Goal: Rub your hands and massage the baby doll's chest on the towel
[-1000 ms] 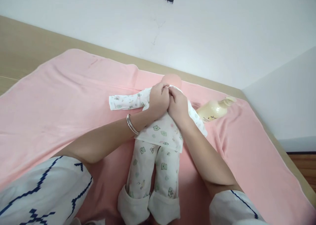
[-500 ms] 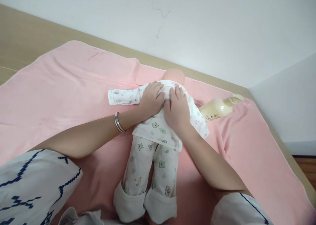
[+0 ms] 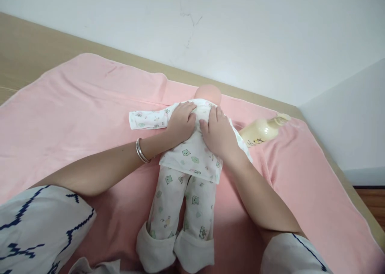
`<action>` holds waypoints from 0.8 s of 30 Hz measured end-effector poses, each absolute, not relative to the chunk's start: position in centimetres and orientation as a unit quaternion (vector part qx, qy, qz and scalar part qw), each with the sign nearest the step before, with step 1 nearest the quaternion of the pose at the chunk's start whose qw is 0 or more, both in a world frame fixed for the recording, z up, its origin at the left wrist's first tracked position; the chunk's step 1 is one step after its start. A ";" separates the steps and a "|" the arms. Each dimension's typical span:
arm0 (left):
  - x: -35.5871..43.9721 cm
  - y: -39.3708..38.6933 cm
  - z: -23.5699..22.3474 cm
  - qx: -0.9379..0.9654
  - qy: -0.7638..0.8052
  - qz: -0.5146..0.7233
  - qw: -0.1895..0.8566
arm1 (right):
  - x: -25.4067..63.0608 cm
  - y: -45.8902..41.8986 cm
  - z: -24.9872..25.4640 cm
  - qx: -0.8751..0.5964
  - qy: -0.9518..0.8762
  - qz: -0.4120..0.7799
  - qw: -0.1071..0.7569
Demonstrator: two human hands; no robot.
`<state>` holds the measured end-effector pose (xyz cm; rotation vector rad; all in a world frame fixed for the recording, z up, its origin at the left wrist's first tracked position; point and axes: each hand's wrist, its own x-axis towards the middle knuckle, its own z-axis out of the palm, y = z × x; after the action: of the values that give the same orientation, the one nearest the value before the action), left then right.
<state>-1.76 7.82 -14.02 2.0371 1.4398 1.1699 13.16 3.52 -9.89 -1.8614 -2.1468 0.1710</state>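
Note:
A baby doll (image 3: 208, 93) lies on a pink blanket (image 3: 105, 89), its smooth round head toward the wall and its face not visible. It wears a white long-sleeved top (image 3: 188, 154) with small green animal prints and matching trousers (image 3: 171, 202) whose cuffs are folded up. My left hand (image 3: 182, 121) rests flat on the left upper side of the top, fingers stretched out. On the other upper side lies my right hand (image 3: 219, 131), also flat with fingers extended. The two hands are a little apart and grip nothing.
Right of the doll a pale yellow pump bottle (image 3: 261, 130) lies on its side on the blanket. Wooden board (image 3: 36, 41) shows past the blanket's edges. A white wall (image 3: 255, 37) rises behind.
My right hand has shifted slightly outward across the top, widening the space between both hands. My left hand stays in place on the doll. The view has shifted slightly.

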 end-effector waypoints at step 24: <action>-1.6 8.5 -13.9 0.761 0.536 0.321 0.176 | 11.3 1.5 -9.0 -0.621 -0.765 0.080 0.148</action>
<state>-1.63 8.48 -13.88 2.1563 1.5175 0.9083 11.28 1.47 -9.00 -1.7871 -2.2015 0.2304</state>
